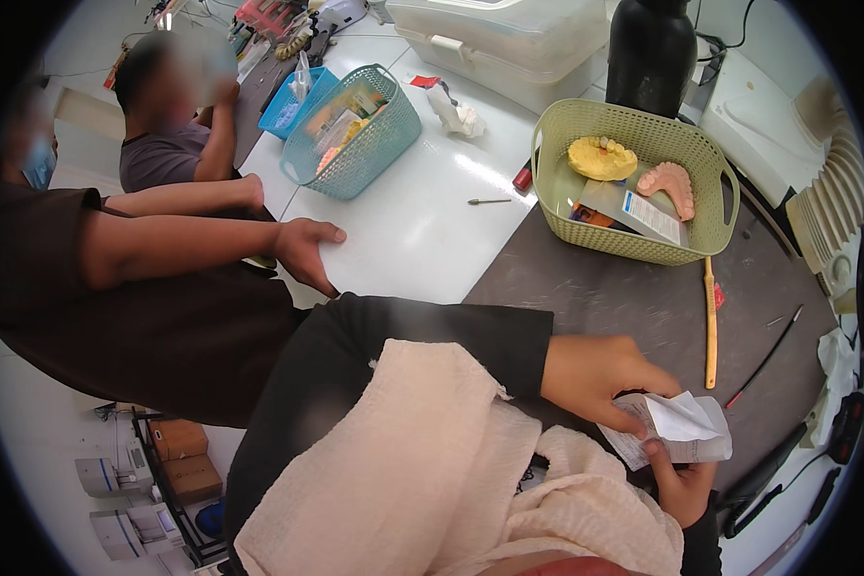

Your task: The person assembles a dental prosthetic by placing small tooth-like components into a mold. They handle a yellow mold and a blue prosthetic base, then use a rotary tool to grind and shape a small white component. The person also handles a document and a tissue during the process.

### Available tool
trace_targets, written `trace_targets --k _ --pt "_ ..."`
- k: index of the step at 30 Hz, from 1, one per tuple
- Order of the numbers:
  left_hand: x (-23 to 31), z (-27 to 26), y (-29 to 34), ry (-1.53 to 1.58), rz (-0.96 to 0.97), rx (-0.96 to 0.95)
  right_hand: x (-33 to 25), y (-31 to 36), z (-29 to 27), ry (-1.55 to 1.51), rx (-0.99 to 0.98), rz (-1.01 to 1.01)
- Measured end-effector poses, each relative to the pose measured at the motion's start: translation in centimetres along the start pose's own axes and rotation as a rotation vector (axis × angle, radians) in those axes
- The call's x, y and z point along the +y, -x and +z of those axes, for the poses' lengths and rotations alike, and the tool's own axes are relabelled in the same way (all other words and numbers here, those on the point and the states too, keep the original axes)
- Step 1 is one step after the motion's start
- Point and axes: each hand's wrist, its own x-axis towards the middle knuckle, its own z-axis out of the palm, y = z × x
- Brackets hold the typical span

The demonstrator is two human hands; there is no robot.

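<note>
At the left edge of the bench (403, 245), which is smooth white there and scuffed dark grey to the right, I see the hand (307, 252) of a co-worker in a dark brown top. Toward the far left corner stand a small bright blue basket (280, 125) and a larger pale teal perforated basket (382, 154) holding packets and casts. Right of them lie a crumpled white tissue (463, 117) and, nearer me, a slim metal rod (490, 202). An olive-green perforated basket (605, 240) stands farther back, where white meets grey, with a yellow dental cast (600, 158) and a pink horseshoe-shaped cast (669, 190) inside. By the bench's near edge, my left hand (607, 372) is clamped on the left side of a folded, printed white paper (689, 427), thumb on top and fingers partly hidden behind. One flap stands up to the right of that thumb. My right hand (684, 488) pinches the paper's lower edge, thumb in front, the other fingers mostly hidden underneath. I cannot tell whether the paper touches the bench. Just beyond it lies a long yellow-handled tool (710, 326); farther right, a thin black rod with a red tip (768, 353).
</note>
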Motion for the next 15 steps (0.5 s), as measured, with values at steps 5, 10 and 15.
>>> trace_targets --k 5,10,15 --pt "-0.44 -0.07 0.0 0.012 -0.019 -0.031 0.53 0.23 0.01 0.044 0.057 -0.041" --pt "-0.56 0.13 0.07 0.032 0.02 0.025 0.34 0.24 -0.12 0.096 0.007 -0.069" --pt "-0.71 -0.16 0.08 -0.016 0.03 -0.028 -0.11 0.28 0.0 0.071 -0.039 -0.011"
